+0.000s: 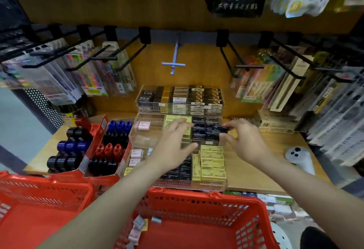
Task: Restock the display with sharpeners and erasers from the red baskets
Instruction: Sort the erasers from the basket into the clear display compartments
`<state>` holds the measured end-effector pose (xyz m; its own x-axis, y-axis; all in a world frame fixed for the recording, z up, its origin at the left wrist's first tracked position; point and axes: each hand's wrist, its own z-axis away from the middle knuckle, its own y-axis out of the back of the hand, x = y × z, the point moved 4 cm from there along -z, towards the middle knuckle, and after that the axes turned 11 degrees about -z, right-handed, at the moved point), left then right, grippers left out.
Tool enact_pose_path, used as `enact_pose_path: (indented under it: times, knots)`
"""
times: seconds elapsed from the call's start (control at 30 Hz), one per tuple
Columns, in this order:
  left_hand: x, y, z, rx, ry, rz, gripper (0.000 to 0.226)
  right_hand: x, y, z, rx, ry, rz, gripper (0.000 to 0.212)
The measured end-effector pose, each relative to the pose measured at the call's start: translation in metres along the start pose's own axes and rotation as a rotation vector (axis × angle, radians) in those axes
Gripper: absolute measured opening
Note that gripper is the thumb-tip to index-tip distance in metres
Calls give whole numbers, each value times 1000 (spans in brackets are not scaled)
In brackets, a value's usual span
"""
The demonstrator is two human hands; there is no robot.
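A clear tiered display [137,130] on the wooden shelf holds black, yellow and pink boxed erasers in compartments. My right hand [244,140] pinches a black eraser box [221,129] over the middle tier's compartment of black erasers [202,134]. My left hand [173,144] hovers with fingers spread over the yellow erasers [175,119], holding nothing. Two red baskets sit below: the near one [197,199] has a few pink and grey erasers [137,227] in it, the left one [45,189] looks bare. Red cartons [102,128] at left hold black, blue and red sharpeners [107,150].
Black hooks [126,53] with hanging pen packs jut out above the display on both sides; a blue hook [173,63] hangs bare in the middle. A white controller-like object [297,156] lies on the shelf at right. Stacked packs [275,124] stand right of the display.
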<state>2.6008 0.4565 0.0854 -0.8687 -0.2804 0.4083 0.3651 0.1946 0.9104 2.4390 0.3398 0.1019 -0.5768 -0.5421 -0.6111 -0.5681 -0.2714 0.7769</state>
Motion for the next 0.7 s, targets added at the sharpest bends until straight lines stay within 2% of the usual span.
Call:
enact_pose_path:
  times: [0.07, 0.13, 0.23, 0.33, 0.5, 0.6, 0.7]
  knots:
    - [-8, -16, -6, -132, -91, -221, 73, 10, -3, -12, -53, -68, 37, 37]
    - [-15, -31, -9, -237, -111, -386, 77, 13, -10, -20, -86, -92, 62, 37]
    - [-21, -42, -9, -300, -94, -401, 77, 15, -21, -26, -121, -90, 92, 38]
    - [-22, -46, -9, -287, -95, -426, 78, 17, -29, -26, -83, -108, 102, 35]
    - [-22, -45, -13, -318, -78, -391, 78, 18, -36, -27, 32, -142, 42, 29]
    - [-18, -42, -12, -342, -52, -343, 80, 15, -32, -26, 48, -146, -46, 42]
    - [-9, -27, -3, -218, 34, -45, 73, 8, -24, -16, -31, -275, -364, 42]
